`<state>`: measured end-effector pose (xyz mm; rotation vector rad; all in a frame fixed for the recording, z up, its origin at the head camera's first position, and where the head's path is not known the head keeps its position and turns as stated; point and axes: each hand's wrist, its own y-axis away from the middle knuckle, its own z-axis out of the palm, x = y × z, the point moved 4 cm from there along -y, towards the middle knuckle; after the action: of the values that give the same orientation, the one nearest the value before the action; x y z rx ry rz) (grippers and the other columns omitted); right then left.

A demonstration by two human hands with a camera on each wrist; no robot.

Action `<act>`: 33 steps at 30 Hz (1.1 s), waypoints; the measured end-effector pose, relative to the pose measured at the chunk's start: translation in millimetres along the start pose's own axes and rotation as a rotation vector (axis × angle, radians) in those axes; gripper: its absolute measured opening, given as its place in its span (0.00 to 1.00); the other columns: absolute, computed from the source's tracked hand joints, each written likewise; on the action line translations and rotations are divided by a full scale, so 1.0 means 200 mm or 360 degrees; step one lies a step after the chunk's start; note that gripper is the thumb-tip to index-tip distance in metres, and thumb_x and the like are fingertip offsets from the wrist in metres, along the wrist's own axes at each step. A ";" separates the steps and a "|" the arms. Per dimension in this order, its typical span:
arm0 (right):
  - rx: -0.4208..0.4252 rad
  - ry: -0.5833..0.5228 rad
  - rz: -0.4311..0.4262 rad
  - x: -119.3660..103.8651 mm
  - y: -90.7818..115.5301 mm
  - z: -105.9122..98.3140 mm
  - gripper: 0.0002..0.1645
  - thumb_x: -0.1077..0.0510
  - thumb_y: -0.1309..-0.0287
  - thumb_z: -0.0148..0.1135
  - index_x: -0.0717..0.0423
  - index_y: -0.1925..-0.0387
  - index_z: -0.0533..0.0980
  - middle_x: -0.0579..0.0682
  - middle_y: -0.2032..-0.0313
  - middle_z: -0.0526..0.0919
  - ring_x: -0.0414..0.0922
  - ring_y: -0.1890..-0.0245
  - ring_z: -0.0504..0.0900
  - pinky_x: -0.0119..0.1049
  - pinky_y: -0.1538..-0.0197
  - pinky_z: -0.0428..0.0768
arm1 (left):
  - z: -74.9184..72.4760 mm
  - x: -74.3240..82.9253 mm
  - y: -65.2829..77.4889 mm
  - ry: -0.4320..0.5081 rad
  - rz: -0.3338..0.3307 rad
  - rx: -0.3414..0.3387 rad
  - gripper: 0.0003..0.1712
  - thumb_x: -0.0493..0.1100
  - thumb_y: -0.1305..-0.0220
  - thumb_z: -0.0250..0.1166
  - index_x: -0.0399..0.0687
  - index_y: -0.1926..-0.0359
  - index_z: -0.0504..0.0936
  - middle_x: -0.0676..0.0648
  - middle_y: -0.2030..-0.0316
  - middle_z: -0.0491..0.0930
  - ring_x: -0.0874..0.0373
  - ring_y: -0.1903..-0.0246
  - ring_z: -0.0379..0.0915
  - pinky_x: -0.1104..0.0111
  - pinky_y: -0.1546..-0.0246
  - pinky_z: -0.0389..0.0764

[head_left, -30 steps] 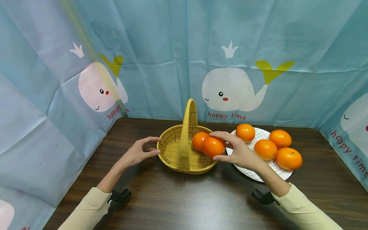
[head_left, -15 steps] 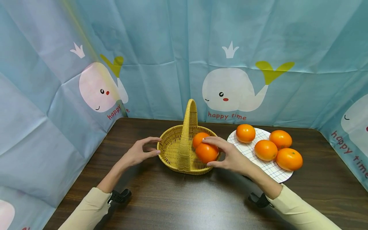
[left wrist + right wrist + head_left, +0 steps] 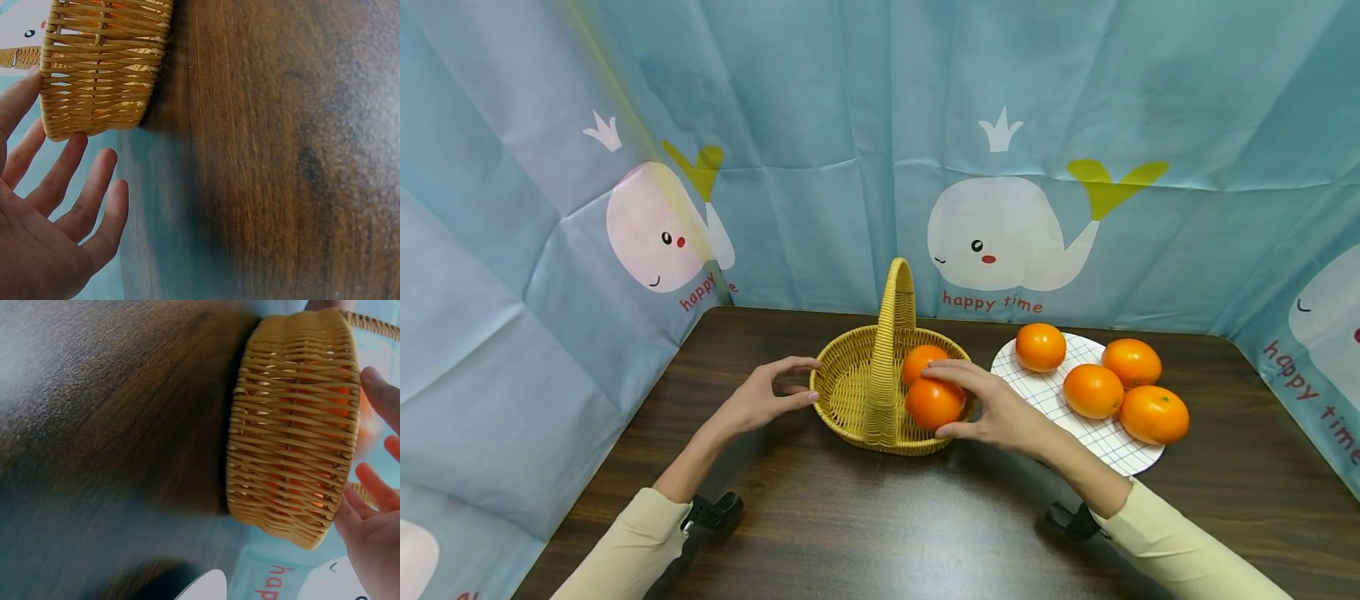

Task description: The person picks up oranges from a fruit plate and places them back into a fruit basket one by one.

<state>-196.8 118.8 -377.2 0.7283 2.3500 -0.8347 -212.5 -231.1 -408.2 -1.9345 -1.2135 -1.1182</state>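
A woven yellow basket (image 3: 850,392) with a tall arched handle (image 3: 886,358) stands on the table. At its left end, my left hand (image 3: 765,396) touches the rim with thumb and fingertips; in the left wrist view its fingers (image 3: 103,169) are spread and loosely extended. Inside the basket's right half my right hand (image 3: 1003,412) holds an orange (image 3: 934,404), thumb on the near side and fingers over the far side. A second orange (image 3: 922,363) lies just behind it. In the right wrist view the basket wall (image 3: 294,431) mostly hides the fruit.
Right of the basket, several more oranges (image 3: 1093,391) sit on a white plate (image 3: 1052,408) with a grid pattern. The dark wooden table (image 3: 880,525) backs onto a blue curtain (image 3: 820,217) with printed whales.
My right hand has moved left and slightly down with the orange, from over the basket's right rim into the basket. My left hand has stayed at the left rim.
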 end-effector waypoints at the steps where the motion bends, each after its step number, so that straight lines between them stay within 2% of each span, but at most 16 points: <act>1: 0.0000 -0.0016 -0.0006 0.00 0.00 0.00 0.43 0.56 0.52 0.83 0.54 0.34 0.74 0.53 0.35 0.74 0.52 0.35 0.71 0.54 0.38 0.73 | 0.00 0.00 0.00 -0.0003 0.0002 0.0001 0.31 0.41 0.31 0.69 0.39 0.31 0.72 0.36 0.34 0.70 0.40 0.46 0.79 0.55 0.48 0.81; 7: 0.0052 -0.0150 -0.0078 0.01 0.02 -0.04 0.37 0.64 0.50 0.81 0.60 0.38 0.76 0.56 0.43 0.80 0.49 0.47 0.79 0.48 0.49 0.82 | 0.00 0.00 0.00 -0.0009 0.0011 0.0001 0.30 0.41 0.31 0.69 0.39 0.31 0.72 0.35 0.34 0.71 0.40 0.46 0.79 0.56 0.48 0.81; 15: 0.0127 -0.0190 -0.0023 0.04 0.08 -0.13 0.33 0.71 0.52 0.79 0.57 0.43 0.79 0.48 0.51 0.83 0.45 0.52 0.82 0.50 0.51 0.83 | 0.00 0.00 0.00 -0.0008 0.0005 0.0003 0.30 0.41 0.31 0.69 0.38 0.31 0.72 0.35 0.35 0.71 0.41 0.46 0.79 0.56 0.48 0.81; 23: 0.0188 -0.0244 0.0052 0.08 0.15 -0.24 0.29 0.73 0.50 0.76 0.57 0.45 0.80 0.51 0.51 0.83 0.58 0.52 0.83 0.49 0.50 0.83 | 0.00 0.01 0.00 0.0017 0.0011 -0.0005 0.30 0.40 0.30 0.69 0.36 0.32 0.72 0.33 0.34 0.70 0.39 0.46 0.78 0.61 0.50 0.82; 29: 0.0245 -0.0148 0.0230 0.13 0.23 -0.32 0.26 0.69 0.45 0.75 0.58 0.45 0.79 0.51 0.49 0.83 0.58 0.51 0.83 0.43 0.50 0.83 | 0.00 0.01 0.00 0.0032 0.0011 -0.0008 0.31 0.39 0.31 0.69 0.35 0.31 0.71 0.33 0.34 0.70 0.38 0.46 0.78 0.62 0.50 0.82; 33: 0.0277 -0.0066 0.0348 0.15 0.28 -0.38 0.27 0.66 0.45 0.76 0.57 0.43 0.79 0.51 0.48 0.83 0.49 0.52 0.85 0.36 0.51 0.83 | 0.00 0.00 0.00 0.0037 0.0006 -0.0011 0.31 0.39 0.31 0.69 0.35 0.31 0.71 0.33 0.34 0.69 0.38 0.46 0.78 0.63 0.51 0.82</act>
<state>-205.8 217.9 -368.2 1.0096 2.1318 -0.9537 -212.5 -230.5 -407.6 -1.9227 -1.1944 -1.1412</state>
